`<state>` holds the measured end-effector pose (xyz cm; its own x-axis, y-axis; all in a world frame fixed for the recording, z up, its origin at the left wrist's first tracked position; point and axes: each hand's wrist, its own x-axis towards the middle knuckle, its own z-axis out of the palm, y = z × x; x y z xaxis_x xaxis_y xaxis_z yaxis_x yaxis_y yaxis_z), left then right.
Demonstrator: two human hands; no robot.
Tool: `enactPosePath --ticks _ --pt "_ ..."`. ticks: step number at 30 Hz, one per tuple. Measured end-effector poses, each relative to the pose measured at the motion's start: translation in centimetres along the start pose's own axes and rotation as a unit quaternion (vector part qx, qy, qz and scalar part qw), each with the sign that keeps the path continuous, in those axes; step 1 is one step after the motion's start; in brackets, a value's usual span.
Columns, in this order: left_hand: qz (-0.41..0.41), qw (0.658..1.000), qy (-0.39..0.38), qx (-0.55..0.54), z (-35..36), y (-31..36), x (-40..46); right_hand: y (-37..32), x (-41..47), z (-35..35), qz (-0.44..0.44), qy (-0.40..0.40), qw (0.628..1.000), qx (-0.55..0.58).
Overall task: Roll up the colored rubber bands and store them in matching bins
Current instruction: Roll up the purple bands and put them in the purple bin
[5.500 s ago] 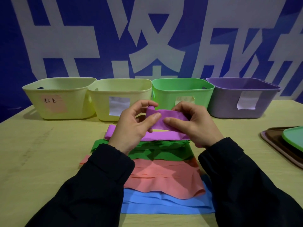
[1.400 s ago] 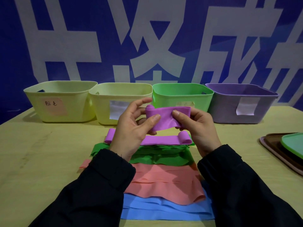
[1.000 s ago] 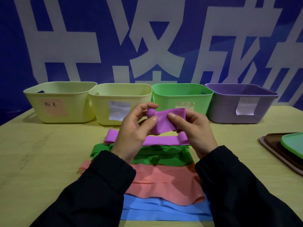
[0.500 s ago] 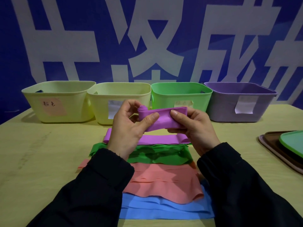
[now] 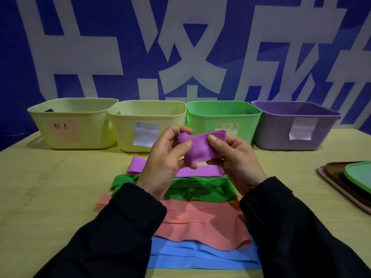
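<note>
Compared with half a second earlier, the purple band (image 5: 202, 146) is seen held slightly closer to the bins, and the coiled end beside the left thumb shows its layered spiral more plainly; the grip of both hands is unchanged. The left hand (image 5: 164, 159) is curled round the rolled end, thumb pressed on the front face, while the right hand (image 5: 236, 157) pinches the loose flat end between thumb and fingers. The band is held clear of the table (image 5: 60, 197), above a second purple band (image 5: 138, 166). Below the wrists, green bands (image 5: 196, 189), pink bands (image 5: 200, 219) and blue bands (image 5: 200, 257) are laid in overlapping rows. Beyond the fingertips four bins are lined up: a labelled yellow bin (image 5: 74, 125), a second yellow bin (image 5: 148, 121), a green bin (image 5: 222, 117) and a purple bin (image 5: 295, 125). Their interiors cannot be seen. Well right of the right hand, stacked trays (image 5: 345, 179) are noted.
</note>
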<state>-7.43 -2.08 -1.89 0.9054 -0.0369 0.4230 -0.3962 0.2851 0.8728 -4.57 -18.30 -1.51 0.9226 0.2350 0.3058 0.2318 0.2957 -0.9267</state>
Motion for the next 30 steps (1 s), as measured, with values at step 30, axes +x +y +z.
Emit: enactPosePath --ticks 30 --pt "0.049 0.993 0.077 0.07 -0.28 0.27 0.34 -0.05 0.24 -0.67 -0.011 -0.055 0.998 0.012"
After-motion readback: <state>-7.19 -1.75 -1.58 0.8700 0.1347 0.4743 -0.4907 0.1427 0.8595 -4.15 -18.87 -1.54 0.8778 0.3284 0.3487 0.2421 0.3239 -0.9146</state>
